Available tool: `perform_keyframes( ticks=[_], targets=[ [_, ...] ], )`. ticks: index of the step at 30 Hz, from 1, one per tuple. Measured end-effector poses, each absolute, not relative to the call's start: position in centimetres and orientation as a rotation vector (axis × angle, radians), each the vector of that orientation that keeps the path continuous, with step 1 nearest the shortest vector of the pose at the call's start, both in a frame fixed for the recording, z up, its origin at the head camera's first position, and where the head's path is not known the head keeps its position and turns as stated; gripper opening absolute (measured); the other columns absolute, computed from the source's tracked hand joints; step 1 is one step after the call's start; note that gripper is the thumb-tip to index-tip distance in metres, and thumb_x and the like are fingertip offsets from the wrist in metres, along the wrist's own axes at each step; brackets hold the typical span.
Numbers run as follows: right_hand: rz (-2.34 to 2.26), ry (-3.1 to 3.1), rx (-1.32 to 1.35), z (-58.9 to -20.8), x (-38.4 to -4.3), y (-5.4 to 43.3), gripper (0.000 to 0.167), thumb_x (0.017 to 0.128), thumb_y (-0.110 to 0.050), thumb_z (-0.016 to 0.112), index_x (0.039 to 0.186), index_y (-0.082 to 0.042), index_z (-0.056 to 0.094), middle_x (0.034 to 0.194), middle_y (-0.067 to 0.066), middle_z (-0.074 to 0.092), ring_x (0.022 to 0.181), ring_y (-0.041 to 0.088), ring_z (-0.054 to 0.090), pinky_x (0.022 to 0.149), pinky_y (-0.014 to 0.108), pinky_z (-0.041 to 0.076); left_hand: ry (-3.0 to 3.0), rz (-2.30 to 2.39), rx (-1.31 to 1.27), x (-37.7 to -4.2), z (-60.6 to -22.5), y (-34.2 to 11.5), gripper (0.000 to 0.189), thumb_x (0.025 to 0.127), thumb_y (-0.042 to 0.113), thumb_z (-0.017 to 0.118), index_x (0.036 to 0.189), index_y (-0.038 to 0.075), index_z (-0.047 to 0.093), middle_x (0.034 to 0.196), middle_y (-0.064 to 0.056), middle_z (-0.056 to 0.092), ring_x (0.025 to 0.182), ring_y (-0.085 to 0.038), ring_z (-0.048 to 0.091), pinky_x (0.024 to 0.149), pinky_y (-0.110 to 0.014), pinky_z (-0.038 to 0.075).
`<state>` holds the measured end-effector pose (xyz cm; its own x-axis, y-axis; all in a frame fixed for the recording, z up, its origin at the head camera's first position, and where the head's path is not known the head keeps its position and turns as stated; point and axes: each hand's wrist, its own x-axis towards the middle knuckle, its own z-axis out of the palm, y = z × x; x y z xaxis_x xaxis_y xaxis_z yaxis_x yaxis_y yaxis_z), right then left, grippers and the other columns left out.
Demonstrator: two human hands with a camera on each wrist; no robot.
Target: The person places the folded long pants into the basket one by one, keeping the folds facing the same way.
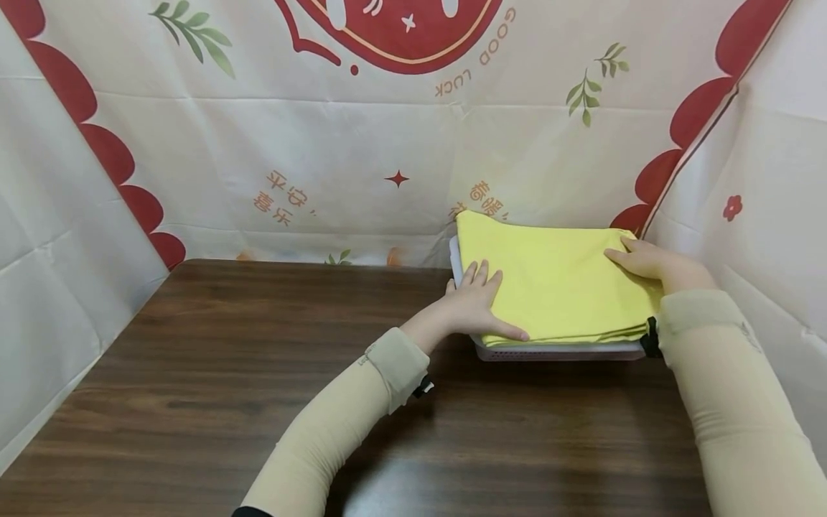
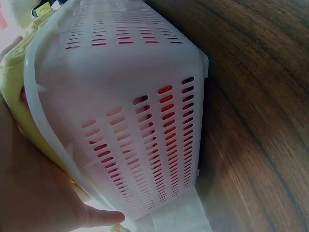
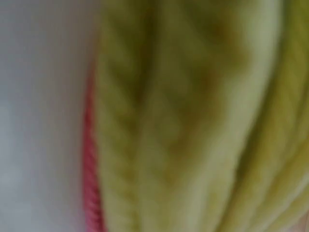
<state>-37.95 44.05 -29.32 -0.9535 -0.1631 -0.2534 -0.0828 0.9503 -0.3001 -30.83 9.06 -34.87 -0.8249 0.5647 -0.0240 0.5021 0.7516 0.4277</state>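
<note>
A folded yellow cloth (image 1: pixel 555 280) lies across the top of a pale plastic basket (image 1: pixel 562 353) at the table's back right. On the cloth's left edge rests my left hand (image 1: pixel 474 305), fingers spread and thumb along the front edge. My right hand (image 1: pixel 642 260) touches the cloth near its far right corner, with its fingers extended. In the left wrist view, slotted basket walls (image 2: pixel 140 121) show red material through the holes. Blurred yellow folds (image 3: pixel 193 116) fill much of the right wrist view, beside a thin strip of pink-red fabric (image 3: pixel 91 169).
The basket stands on a dark wood-grain table (image 1: pixel 258 359). A white printed curtain (image 1: pixel 362 143) hangs behind the table, close to the basket's back. More white cloth (image 1: pixel 762 237) hangs along the right side, near my right arm.
</note>
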Motion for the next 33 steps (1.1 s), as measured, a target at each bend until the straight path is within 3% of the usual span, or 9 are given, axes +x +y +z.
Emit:
perform_keyframes(
  ticks=[12, 26, 33],
  targets=[
    [-0.395, 2.785, -0.236, -29.3, -38.6, 44.6, 0.080, 0.103, -0.046, 0.025, 0.141, 0.018, -0.004, 0.137, 0.050, 0.002, 0.128, 0.063, 0.001, 0.102, 0.068, 0.007, 2.784, 0.627, 0.848, -31.0, -35.0, 9.0, 0.121, 0.065, 0.082, 0.060, 0.155, 0.020, 0.007, 0.159, -0.006, -0.007, 0.143, -0.020, -0.012, 0.110, -0.058, 0.008],
    [-0.534, 2.757, -0.257, -28.8, -37.4, 45.6, 0.084, 0.103, -0.040, 0.032, 0.136, 0.023, -0.013, 0.138, 0.048, -0.011, 0.129, 0.059, -0.012, 0.104, 0.065, -0.002, 2.769, 0.650, 0.849, -30.2, -34.7, 9.5, 0.116, 0.068, 0.083, 0.056, 0.155, 0.024, 0.007, 0.159, -0.002, -0.006, 0.143, -0.017, -0.012, 0.110, -0.057, 0.010],
    [-0.567, 2.700, -0.228, -28.2, -36.6, 45.2, 0.088, 0.102, -0.040, 0.039, 0.137, 0.019, -0.015, 0.139, 0.046, -0.014, 0.129, 0.059, -0.013, 0.103, 0.066, -0.002, 2.779, 0.645, 0.812, -29.8, -34.7, 9.5, 0.114, 0.069, 0.082, 0.056, 0.155, 0.025, 0.008, 0.160, 0.000, -0.003, 0.144, -0.015, -0.009, 0.110, -0.057, 0.010]
  ],
)
